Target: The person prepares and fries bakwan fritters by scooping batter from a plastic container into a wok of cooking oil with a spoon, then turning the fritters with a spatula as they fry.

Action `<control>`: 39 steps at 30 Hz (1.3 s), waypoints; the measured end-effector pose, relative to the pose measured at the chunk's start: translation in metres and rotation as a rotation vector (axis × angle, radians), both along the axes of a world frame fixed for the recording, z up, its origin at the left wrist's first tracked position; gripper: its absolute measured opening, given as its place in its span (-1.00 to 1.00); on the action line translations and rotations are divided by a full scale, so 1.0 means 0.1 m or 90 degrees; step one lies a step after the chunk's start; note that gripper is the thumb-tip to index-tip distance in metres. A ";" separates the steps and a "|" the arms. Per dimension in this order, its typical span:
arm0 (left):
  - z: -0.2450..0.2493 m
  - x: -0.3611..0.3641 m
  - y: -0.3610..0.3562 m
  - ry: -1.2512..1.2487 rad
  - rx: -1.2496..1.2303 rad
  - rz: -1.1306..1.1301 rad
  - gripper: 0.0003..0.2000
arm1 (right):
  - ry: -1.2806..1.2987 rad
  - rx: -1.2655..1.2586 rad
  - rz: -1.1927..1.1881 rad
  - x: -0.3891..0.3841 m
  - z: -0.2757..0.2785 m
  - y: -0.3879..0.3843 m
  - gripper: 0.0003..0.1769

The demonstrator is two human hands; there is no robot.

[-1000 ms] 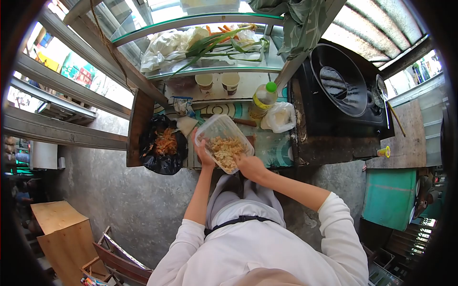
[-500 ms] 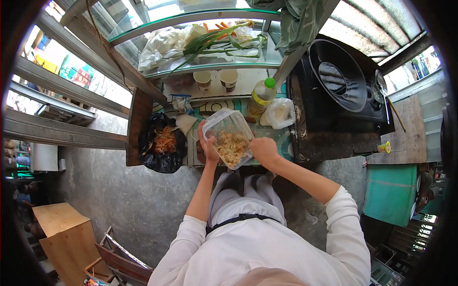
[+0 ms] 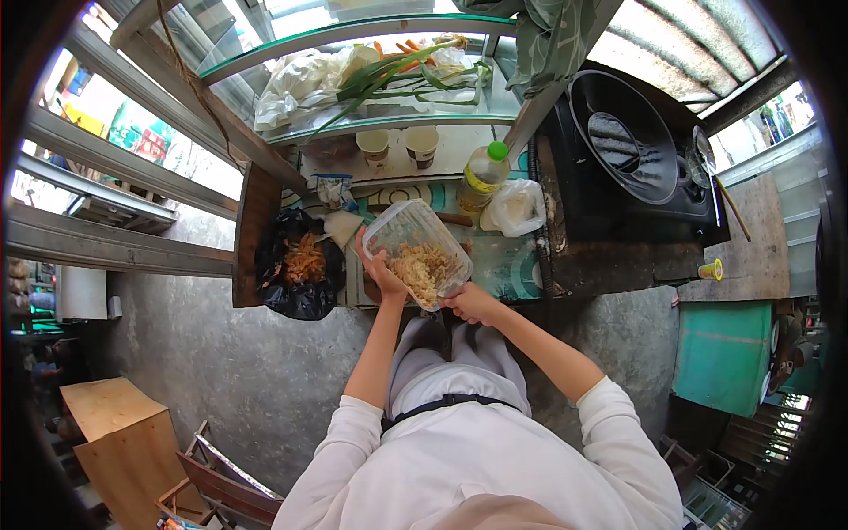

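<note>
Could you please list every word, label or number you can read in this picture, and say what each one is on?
Nothing here can be read as text.
On the oil bottle: yellow label, print too blurred.
On the paper cups: dark marks, too small to read.
On the small packet: print too blurred.
On the plastic container, held by the left hand and right hand: no label visible.

The clear rectangular plastic container (image 3: 415, 252) has no lid and is about half full of pale tan shredded food (image 3: 422, 269), heaped toward its near end. It is held lifted and tilted, open side up, just above the near edge of the bench (image 3: 508, 265).
</note>
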State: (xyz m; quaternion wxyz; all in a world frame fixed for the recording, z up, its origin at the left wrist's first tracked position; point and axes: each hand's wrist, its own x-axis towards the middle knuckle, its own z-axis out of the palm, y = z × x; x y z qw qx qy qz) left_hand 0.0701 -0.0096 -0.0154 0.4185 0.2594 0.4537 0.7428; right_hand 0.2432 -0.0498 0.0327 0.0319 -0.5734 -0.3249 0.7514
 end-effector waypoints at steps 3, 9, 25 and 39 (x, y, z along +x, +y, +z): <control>-0.16 -0.03 -0.10 -0.041 0.028 -0.001 -0.41 | 0.174 -0.144 -0.110 -0.05 0.04 0.04 -0.78; -0.17 -0.07 -0.15 0.032 0.036 -0.007 -0.40 | 0.065 0.006 0.032 0.03 0.40 0.08 -0.76; -0.18 0.10 -0.13 -0.048 0.009 0.071 -0.41 | -0.429 0.486 0.441 -0.42 0.23 -0.16 -0.78; -0.01 0.13 -0.12 0.134 0.045 0.047 -0.39 | -0.404 0.444 0.491 -0.25 0.35 -0.01 -0.75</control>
